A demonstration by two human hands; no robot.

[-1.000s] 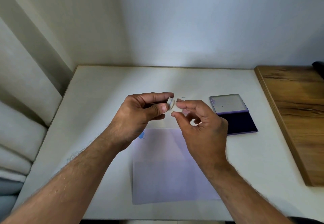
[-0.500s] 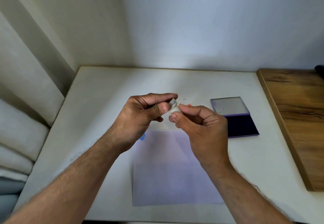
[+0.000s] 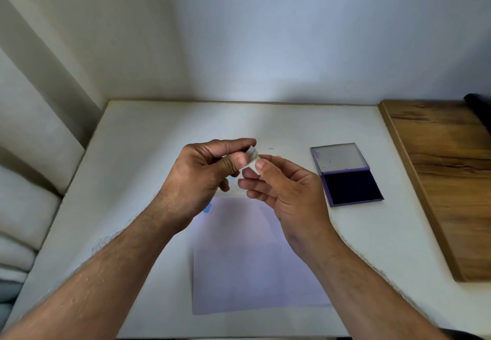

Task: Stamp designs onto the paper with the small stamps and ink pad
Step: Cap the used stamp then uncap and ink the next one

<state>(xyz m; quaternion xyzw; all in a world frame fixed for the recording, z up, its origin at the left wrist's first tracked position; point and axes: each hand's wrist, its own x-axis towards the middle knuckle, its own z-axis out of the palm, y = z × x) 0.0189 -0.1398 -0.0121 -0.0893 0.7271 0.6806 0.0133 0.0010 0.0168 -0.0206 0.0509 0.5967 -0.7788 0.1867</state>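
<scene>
You have a pale lilac sheet of paper (image 3: 255, 268) lying on a plain white table (image 3: 148, 137), with a small blue mark (image 3: 207, 208) showing at its upper left corner. Your ink pad (image 3: 352, 189) is deep navy in a purple case, its open lid (image 3: 338, 157) a smudged silvery grey. Beside the table you see a brown board (image 3: 446, 175) with dark wood-grain streaks.

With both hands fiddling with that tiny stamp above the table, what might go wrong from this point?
1. The small stamp is pinched only at the fingertips of the left hand and right hand, in mid-air; it may slip and drop onto the paper, leaving a stray mark.
2. The ink pad lies open to the right of the hands; a sweeping right hand might brush it and smear ink.
</scene>
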